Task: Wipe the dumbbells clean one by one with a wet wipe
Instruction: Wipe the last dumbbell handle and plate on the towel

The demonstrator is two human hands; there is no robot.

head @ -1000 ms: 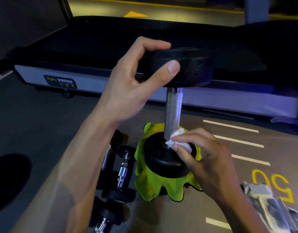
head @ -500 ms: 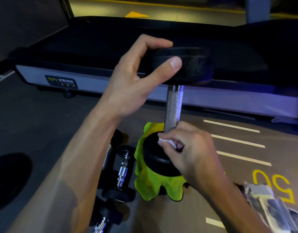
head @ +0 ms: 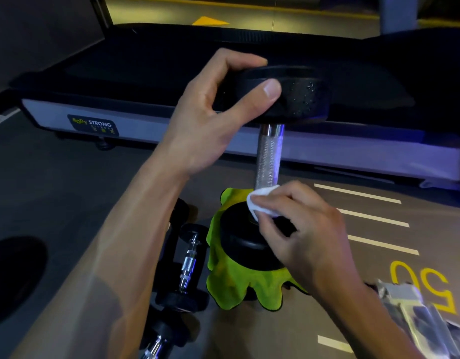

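Now the right hand (head: 304, 229), pinching the wet wipe (head: 262, 200), has circled back to the handle's base, so the upright dumbbell (head: 269, 156) is mid-wipe; left hand (head: 210, 120) grips its 12 o'clock head above the green cloth (head: 231, 283).

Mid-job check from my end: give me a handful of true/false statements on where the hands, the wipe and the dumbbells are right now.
1. The large dumbbell stands upright on the yellow-green cloth. True.
2. The left hand grips the knurled steel handle. False: it holds the top weight head; the handle is bare between the hands.
3. The right hand presses the white wet wipe at the base of the handle, on the lower head. True.
4. The smaller dumbbells stand upright on the cloth too. False: they lie on the floor, left of the cloth.
5. The number painted on the floor is white. False: it is yellow; the stripes are white.
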